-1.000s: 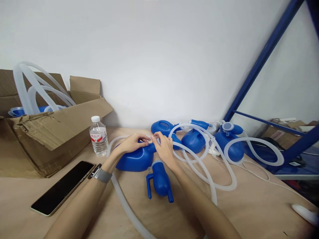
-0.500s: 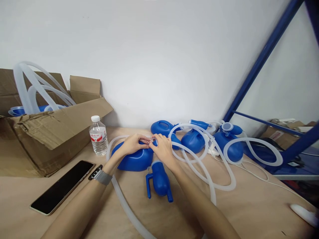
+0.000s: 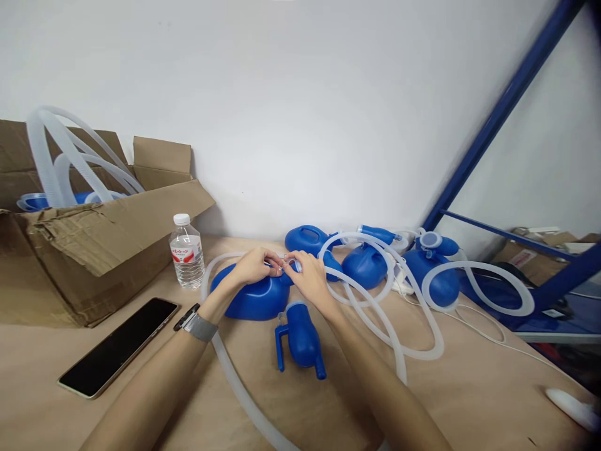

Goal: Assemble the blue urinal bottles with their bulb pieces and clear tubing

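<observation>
A blue plastic urinal bottle (image 3: 260, 300) lies on its side on the table in front of me. My left hand (image 3: 258, 266) reaches over its top, fingertips pinched at a small clear piece by the bottle's mouth. From the other side, my right hand (image 3: 305, 270) curls its fingers round the mouth, where a clear rim shows between thumb and fingers. The fingertips of both hands meet there and partly hide the piece. Nearer me lies a smaller blue urinal part (image 3: 303, 338) with a handle and spout. A translucent hose (image 3: 235, 376) curves past the bottle's left side.
More blue urinal bottles (image 3: 364, 268) and looped hoses (image 3: 436, 341) lie to the right. At left stand an open cardboard box (image 3: 122, 244) with hoses in it, a water bottle (image 3: 186, 257) and a phone (image 3: 119, 344). A white mouse (image 3: 570, 404) and blue shelf frame (image 3: 498, 119) are at right.
My fingers have shifted slightly at the bottle's mouth, and more of the blue neck shows between my hands. The view has tilted a little; the other things stay in place.
</observation>
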Motion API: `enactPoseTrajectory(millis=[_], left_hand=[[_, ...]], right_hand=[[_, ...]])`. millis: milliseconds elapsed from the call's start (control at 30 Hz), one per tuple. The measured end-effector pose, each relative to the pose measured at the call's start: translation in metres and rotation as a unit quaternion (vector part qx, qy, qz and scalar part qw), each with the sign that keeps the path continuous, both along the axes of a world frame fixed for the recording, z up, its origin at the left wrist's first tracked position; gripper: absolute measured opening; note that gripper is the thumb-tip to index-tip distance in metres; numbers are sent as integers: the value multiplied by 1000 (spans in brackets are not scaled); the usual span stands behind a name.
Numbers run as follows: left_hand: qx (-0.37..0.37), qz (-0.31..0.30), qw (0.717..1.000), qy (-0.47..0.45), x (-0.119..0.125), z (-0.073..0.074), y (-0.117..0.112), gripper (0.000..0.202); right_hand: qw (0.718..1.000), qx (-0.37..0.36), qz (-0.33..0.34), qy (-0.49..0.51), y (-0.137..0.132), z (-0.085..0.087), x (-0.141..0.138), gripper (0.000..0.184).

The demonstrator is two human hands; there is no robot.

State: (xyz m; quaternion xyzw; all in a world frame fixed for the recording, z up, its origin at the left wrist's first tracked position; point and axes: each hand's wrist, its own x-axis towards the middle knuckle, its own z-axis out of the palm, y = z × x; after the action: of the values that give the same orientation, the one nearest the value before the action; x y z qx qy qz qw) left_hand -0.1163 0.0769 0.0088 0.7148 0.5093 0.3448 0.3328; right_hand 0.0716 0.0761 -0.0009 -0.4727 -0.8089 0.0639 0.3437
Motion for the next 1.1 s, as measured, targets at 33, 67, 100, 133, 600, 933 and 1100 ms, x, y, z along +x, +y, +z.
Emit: enactPoseTrajectory(millis=[33, 67, 100, 133, 600, 933, 1100], left_hand=[[-4, 4, 1000, 1, 0, 0, 1, 31], [-8, 9, 1000, 2, 0, 0, 2, 30], [-11, 13, 1000, 3, 0, 0, 2, 29], [-12, 17, 1000, 6, 0, 1, 2, 28], [-10, 66, 991, 112, 7, 5, 3, 17], [8, 77, 983, 164, 17, 11, -1, 15], [-4, 50, 987, 154, 3, 11, -2, 20]], right_hand=[[1000, -2, 2, 4, 0, 0, 0, 9], [1000, -3, 4, 8, 0, 0, 0, 9], [1000, -4, 5, 9, 0, 0, 0, 9], [1000, -4, 4, 9, 0, 0, 0, 9], [999, 8, -33, 4, -3, -1, -6, 9], [998, -1, -55, 10, -5, 1, -11, 11], [999, -25, 18, -9, 2, 5, 4, 21]])
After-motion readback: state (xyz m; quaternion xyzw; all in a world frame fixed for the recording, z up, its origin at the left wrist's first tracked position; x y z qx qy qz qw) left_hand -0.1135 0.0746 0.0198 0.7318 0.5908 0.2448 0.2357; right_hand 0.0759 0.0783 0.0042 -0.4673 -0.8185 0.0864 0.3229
